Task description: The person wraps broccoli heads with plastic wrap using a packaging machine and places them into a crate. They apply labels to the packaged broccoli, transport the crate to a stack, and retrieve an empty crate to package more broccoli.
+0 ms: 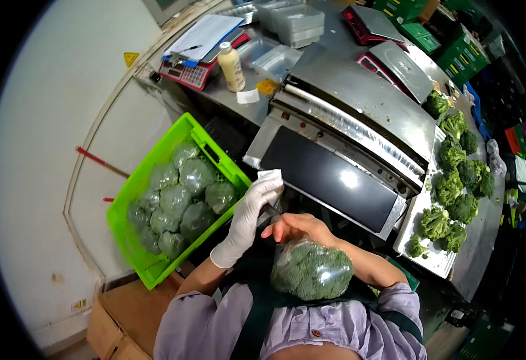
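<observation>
Hands [246, 221] [303, 227] are half-curled, grip on the wrapped head [314, 271] unclear; leftward, others [174, 201] are crated; rightward, broccoli [449, 186] is left bare.

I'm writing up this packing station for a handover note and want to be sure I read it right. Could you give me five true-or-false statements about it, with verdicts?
1. The left hand wears a white glove. True.
2. The right hand is gloved too. False: the right hand is bare.
3. The green crate has wrapped broccoli in it. True.
4. The broccoli on the white tray is wrapped in plastic. False: the broccoli on the white tray is unwrapped.
5. The bottle lies on its side. False: the bottle stands upright.
</observation>
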{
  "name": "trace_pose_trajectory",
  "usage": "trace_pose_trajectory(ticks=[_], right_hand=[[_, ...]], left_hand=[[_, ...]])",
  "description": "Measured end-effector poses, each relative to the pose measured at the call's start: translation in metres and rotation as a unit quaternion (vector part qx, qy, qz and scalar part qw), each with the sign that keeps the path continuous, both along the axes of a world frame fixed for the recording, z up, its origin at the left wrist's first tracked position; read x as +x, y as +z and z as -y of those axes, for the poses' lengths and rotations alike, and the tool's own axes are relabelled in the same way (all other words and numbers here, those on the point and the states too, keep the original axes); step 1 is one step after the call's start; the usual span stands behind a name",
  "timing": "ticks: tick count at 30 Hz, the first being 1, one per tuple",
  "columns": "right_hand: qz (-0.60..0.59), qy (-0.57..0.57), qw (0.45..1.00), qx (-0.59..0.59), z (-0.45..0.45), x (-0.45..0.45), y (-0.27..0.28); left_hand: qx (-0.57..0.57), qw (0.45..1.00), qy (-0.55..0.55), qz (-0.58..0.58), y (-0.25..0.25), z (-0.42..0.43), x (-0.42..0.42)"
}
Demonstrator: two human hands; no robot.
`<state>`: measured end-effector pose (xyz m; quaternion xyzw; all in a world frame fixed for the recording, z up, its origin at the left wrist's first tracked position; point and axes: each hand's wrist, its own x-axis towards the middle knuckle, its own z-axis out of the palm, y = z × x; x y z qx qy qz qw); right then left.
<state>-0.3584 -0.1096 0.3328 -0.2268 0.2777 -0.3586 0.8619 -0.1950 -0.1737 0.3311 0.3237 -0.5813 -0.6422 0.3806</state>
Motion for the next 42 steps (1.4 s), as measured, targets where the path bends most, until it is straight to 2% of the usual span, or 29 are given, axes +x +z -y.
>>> trace_pose_trajectory(ticks=[1, 2, 3, 4, 8, 9, 10, 12, 13, 14, 16, 18, 19, 22, 23, 25, 28, 29, 32, 34, 36, 38, 40, 41, 42], right_hand=[[0.01, 0.012, 0.999, 0.042, -0.004, 0.001, -0.008], [0.019, 0.03, 0.996, 0.079, -0.007, 0.003, -0.022], [-0.123, 0.053, 0.988, -0.077, -0.018, 0.001, -0.041], [-0.153, 0.067, 0.981, -0.103, -0.028, 0.0, -0.049], [-0.058, 0.097, 0.991, 0.073, -0.066, -0.002, -0.068], [-0.048, 0.108, 0.988, 0.097, -0.075, -0.003, -0.073], [-0.043, 0.116, 0.986, 0.117, -0.084, -0.004, -0.08], [-0.037, 0.135, 0.98, 0.142, -0.1, -0.007, -0.095], [-0.038, 0.141, 0.977, 0.157, -0.108, -0.008, -0.101], [-0.038, 0.148, 0.973, 0.171, -0.115, -0.008, -0.108], [-0.047, 0.155, 0.969, 0.189, -0.13, -0.01, -0.122], [-0.072, 0.138, 0.971, 0.183, -0.139, -0.018, -0.127], [-0.096, 0.116, 0.974, 0.17, -0.143, -0.024, -0.125], [-0.209, 0.015, 0.974, 0.091, -0.139, -0.034, -0.104], [-0.219, -0.018, 0.97, 0.101, -0.138, -0.038, -0.101], [-0.223, -0.013, 0.974, 0.04, -0.132, -0.043, -0.101], [-0.238, 0.018, 0.971, 0.015, -0.119, -0.036, -0.094], [-0.238, 0.022, 0.971, 0.005, -0.114, -0.025, -0.09], [-0.243, 0.049, 0.969, -0.015, -0.094, 0.007, -0.082], [-0.27, 0.095, 0.955, -0.077, -0.08, 0.033, -0.08], [-0.282, 0.123, 0.944, -0.118, -0.063, 0.065, -0.077], [-0.295, 0.158, 0.93, -0.15, -0.045, 0.103, -0.073], [-0.28, 0.185, 0.925, -0.175, -0.024, 0.144, -0.086], [-0.282, 0.194, 0.922, -0.179, -0.013, 0.17, -0.088], [-0.287, 0.206, 0.918, -0.183, -0.003, 0.195, -0.089]], left_hand=[[-0.147, 0.987, -0.05, 0.041, 0.007, -0.004, 0.007], [-0.291, 0.948, -0.095, 0.087, 0.018, -0.01, 0.014], [-0.327, 0.924, -0.15, 0.127, 0.016, -0.022, 0.013], [-0.363, 0.878, -0.204, 0.236, 0.02, -0.042, 0.011], [-0.222, 0.909, -0.264, 0.232, 0.01, -0.096, 0.009], [-0.176, 0.929, -0.247, 0.214, 0.0, -0.109, 0.009], [-0.184, 0.936, -0.215, 0.207, 0.0, -0.12, 0.009], [-0.037, 0.97, -0.193, 0.141, 0.007, -0.139, 0.012], [-0.037, 0.982, -0.155, 0.106, 0.004, -0.15, 0.013], [-0.035, 0.983, -0.139, 0.111, 0.003, -0.161, 0.016], [0.041, 0.989, -0.078, 0.117, 0.011, -0.179, 0.022], [0.042, 0.99, -0.053, 0.128, 0.006, -0.194, 0.029], [0.102, 0.99, -0.027, 0.092, 0.002, -0.202, 0.031], [0.214, 0.976, 0.045, -0.015, -0.013, -0.218, 0.036], [0.247, 0.967, 0.061, -0.032, -0.015, -0.219, 0.04], [0.277, 0.955, 0.082, -0.064, -0.028, -0.22, 0.05], [0.388, 0.885, 0.15, -0.21, -0.025, -0.217, 0.07], [0.427, 0.846, 0.187, -0.259, -0.016, -0.216, 0.079], [0.415, 0.816, 0.283, -0.285, -0.046, -0.213, 0.135], [0.354, 0.824, 0.343, -0.279, -0.018, -0.21, 0.172], [0.313, 0.813, 0.419, -0.254, -0.03, -0.205, 0.224], [0.256, 0.808, 0.503, -0.169, -0.069, -0.2, 0.295], [0.151, 0.798, 0.583, 0.015, -0.064, -0.184, 0.34], [0.13, 0.781, 0.61, 0.047, -0.072, -0.176, 0.362], [0.113, 0.754, 0.634, 0.127, -0.084, -0.167, 0.384]])
